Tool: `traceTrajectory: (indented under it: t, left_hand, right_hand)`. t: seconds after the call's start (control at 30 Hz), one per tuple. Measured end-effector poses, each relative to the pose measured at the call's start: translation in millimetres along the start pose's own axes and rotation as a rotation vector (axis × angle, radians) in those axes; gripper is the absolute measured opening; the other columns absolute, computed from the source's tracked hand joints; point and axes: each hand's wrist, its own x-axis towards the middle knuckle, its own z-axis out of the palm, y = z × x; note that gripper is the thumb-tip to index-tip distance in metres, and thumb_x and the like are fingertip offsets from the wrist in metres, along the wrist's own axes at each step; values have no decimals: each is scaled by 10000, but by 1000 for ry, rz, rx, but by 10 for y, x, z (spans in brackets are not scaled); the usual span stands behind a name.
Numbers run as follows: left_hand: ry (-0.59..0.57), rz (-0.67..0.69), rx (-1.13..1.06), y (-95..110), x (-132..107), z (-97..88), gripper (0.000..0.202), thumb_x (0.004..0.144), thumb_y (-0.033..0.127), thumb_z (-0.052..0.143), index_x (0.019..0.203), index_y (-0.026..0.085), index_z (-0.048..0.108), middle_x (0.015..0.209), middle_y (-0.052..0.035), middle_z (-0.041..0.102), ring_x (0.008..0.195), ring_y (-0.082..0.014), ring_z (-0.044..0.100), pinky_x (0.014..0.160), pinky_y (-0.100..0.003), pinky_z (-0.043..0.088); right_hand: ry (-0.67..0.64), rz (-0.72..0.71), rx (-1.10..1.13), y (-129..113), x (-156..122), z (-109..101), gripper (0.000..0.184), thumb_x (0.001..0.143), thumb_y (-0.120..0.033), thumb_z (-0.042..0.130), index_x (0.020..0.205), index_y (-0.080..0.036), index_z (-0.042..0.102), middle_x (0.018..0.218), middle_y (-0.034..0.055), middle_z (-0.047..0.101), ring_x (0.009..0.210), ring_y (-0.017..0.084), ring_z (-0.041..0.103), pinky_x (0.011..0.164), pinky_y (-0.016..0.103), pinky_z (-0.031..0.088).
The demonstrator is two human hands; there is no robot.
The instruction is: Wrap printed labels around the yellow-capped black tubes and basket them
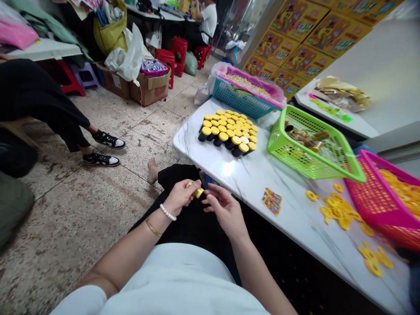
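Observation:
My left hand (pixel 184 195) is closed around a small yellow-capped container (pixel 198 192), held above my lap with its round yellow end facing right. Just to the right of it is my right hand (pixel 225 209), its fingers bent and apart, with nothing visible in them. A block of small black containers with yellow caps (pixel 229 127) stands upright on the white marbled table (pixel 210 153) ahead. Closer to my right hand, small printed stickers or cards (pixel 271 201) lie on the tabletop. Yellow ring-shaped pieces (pixel 339 209) are scattered farther right.
A green basket (pixel 315 162) holds brown and yellow pieces. Beside it stands a pink basket (pixel 377 197) of yellow parts. A teal basket (pixel 243 100) sits at the far end, near stacked printed boxes (pixel 295 43). A seated person's legs (pixel 62 105) are at left.

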Motion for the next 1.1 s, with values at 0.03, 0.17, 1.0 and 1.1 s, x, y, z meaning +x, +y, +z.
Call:
traceTrajectory:
  t: [0.03, 0.17, 1.0, 1.1]
  left_hand:
    - [-20, -5, 24, 11, -9, 0, 539, 669, 669, 743, 715, 165, 558, 460, 86, 401, 351, -28, 283, 355, -189, 110]
    - [-178, -81, -52, 55, -69, 21, 537, 695, 667, 723, 722, 160, 551, 487, 61, 459, 352, -23, 293, 353, -178, 128]
    - [-194, -118, -41, 74, -118, 76, 624, 659, 604, 785, 1009, 113, 626, 613, 28, 584, 394, -16, 361, 379, -152, 143]
    - [-178, -121, -48, 92, -114, 67, 606, 638, 590, 803, 970, 108, 646, 610, 29, 575, 401, -16, 366, 382, -153, 149]
  right_hand:
    - [-35, -77, -49, 4, -16, -19, 457, 760, -374, 806, 1186, -254, 690, 1085, 53, 718, 804, 163, 717, 609, 266, 639]
    - [-83, -395, -200, -2, -47, -42, 235, 832, -237, 736, 1054, -302, 777, 1089, 46, 710, 897, 181, 699, 709, 296, 630]
    - [628, -770, -1139, -1623, 744, -1640, 458, 820, -333, 719, 1265, -238, 672, 1169, 89, 732, 858, 227, 719, 824, 390, 574]
    - [519, -682, -1033, -1292, 478, -1706, 267, 856, -384, 677, 1056, -239, 779, 962, 60, 761, 753, 188, 686, 723, 334, 552]
